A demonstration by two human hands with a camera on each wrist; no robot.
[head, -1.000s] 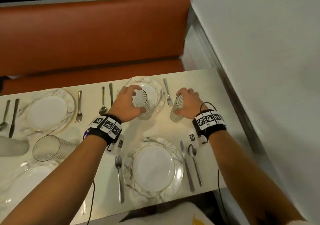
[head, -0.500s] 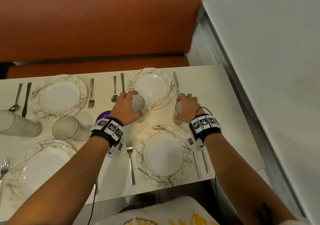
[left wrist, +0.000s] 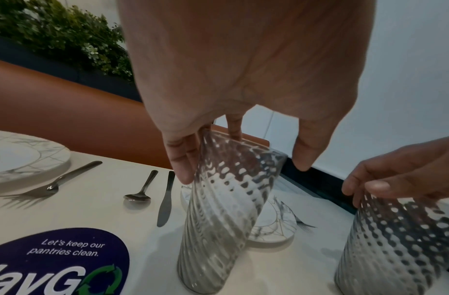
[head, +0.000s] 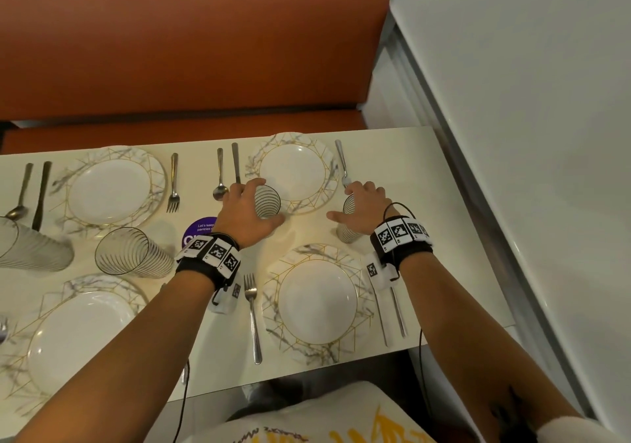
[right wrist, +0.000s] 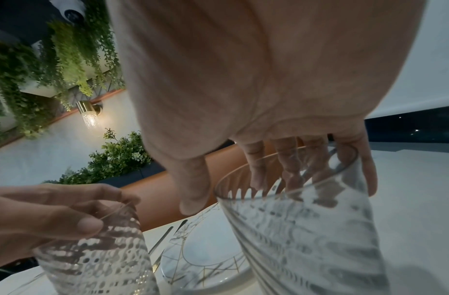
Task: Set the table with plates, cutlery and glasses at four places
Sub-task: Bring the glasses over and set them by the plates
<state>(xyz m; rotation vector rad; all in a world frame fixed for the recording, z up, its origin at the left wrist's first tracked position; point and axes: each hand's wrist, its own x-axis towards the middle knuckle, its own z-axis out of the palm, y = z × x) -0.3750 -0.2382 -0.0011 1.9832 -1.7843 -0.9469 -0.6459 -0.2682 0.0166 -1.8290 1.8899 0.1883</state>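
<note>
Two clear ribbed glasses stand upright on the white table (head: 426, 203), between the far right plate (head: 293, 172) and the near right plate (head: 317, 300). My left hand (head: 259, 203) (left wrist: 243, 169) arches over the left glass (head: 269, 205) (left wrist: 218, 219). Its fingers lie on the rim's far side and the thumb sits close by the near side. My right hand (head: 345, 201) (right wrist: 263, 189) curls round the top of the right glass (head: 345, 232) (right wrist: 307, 239), with the fingers behind it and the thumb splayed to the left. Both grips look loose.
Two more glasses (head: 133, 254) (head: 30, 248) lie on their sides at the left, near a purple sticker (head: 201, 230). Two left plates (head: 112, 189) (head: 78, 333) and cutlery flank them. An orange bench (head: 170, 49) runs behind the table. A white wall (head: 512, 101) closes the right side.
Both glasses have come down from near the far plate and now stand on the table. My fingers have spread wider round them, and the right thumb has swung out.
</note>
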